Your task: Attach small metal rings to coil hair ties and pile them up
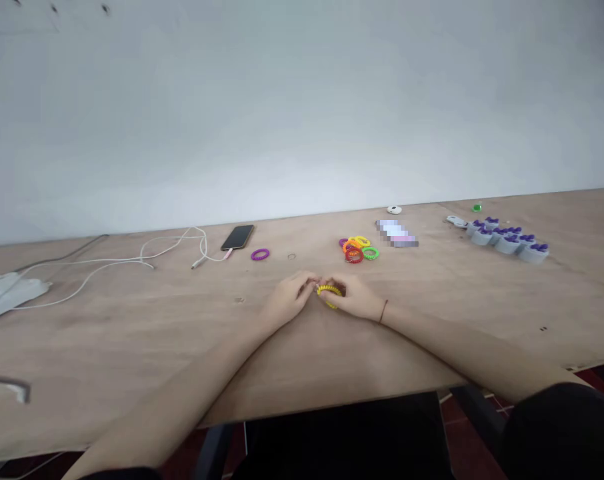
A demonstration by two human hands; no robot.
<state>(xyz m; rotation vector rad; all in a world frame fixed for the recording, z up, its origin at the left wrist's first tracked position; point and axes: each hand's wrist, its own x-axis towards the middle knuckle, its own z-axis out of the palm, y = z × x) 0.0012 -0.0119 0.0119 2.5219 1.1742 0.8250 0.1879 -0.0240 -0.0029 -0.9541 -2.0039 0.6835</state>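
Note:
Both of my hands meet above the near middle of the table. Between the fingers of my right hand [355, 297] is a yellow spiral coil wristband [331, 289]. My left hand [293, 293] pinches a small shiny metal ring [317, 287] at the wristband's left end; the fingers partly hide it. Beyond my left hand, a thin split ring [291, 256] lies flat beside a purple coil wristband [260, 255]. Past my right hand sits a pile of coil wristbands, among them a red one [354, 256], a green one [371, 253] and an orange one [351, 247].
A dark phone [238, 237] with a charging cable [215, 258] lies at the back left. Behind the pile is a blurred-out flat phone-like item [397, 233]. Several white pots with purple tops [507, 244] stand at right. The wooden table [332, 373] ends just before my lap.

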